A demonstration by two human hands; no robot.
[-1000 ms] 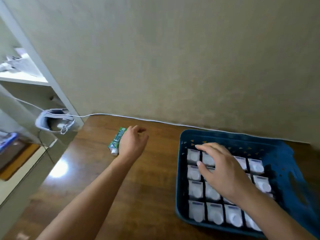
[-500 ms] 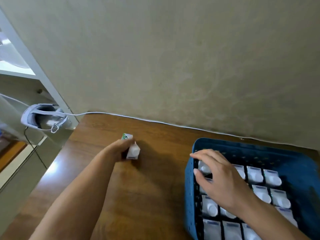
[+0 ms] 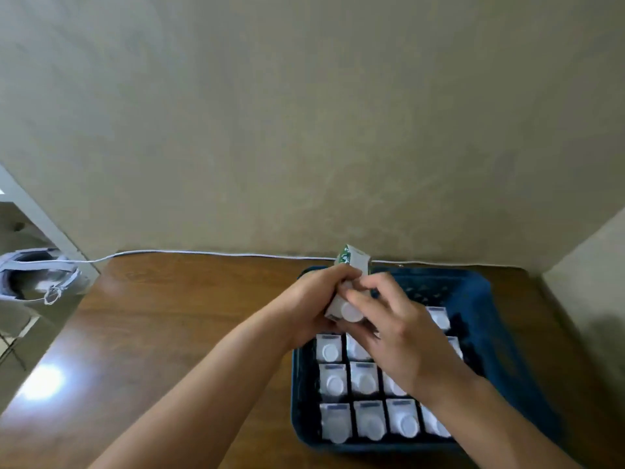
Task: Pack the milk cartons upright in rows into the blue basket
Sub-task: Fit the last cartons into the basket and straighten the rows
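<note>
At the far left edge of the frame I see a white headset (image 3: pixel 32 277) lying on a ledge, with a thin white cable (image 3: pixel 209 253) running from it to the right along the foot of the wall (image 3: pixel 304 113). Below that lies the brown wooden table (image 3: pixel 152 326), with a bright glare spot at lower left.

Moving right, my left hand (image 3: pixel 313 304) comes in from the bottom left and sits just left of centre, its fingers curled round a milk carton (image 3: pixel 348 289). The carton is tilted, its green-printed end pointing up toward the wall and its round white cap facing the camera. It is held in the air over the far left part of the basket (image 3: pixel 507 350), not yet set down.

My right hand (image 3: pixel 392 336) meets it from the right, fingertips (image 3: pixel 351 297) pinching the cap end of the same carton, so both hands have hold of it.

Under and behind the hands the blue basket sits at centre right, already holding rows of upright cartons (image 3: pixel 363 379), white caps up, filling its near part. The far rows are partly hidden by my hands, and the strip along the basket's far wall shows bare blue.
</note>
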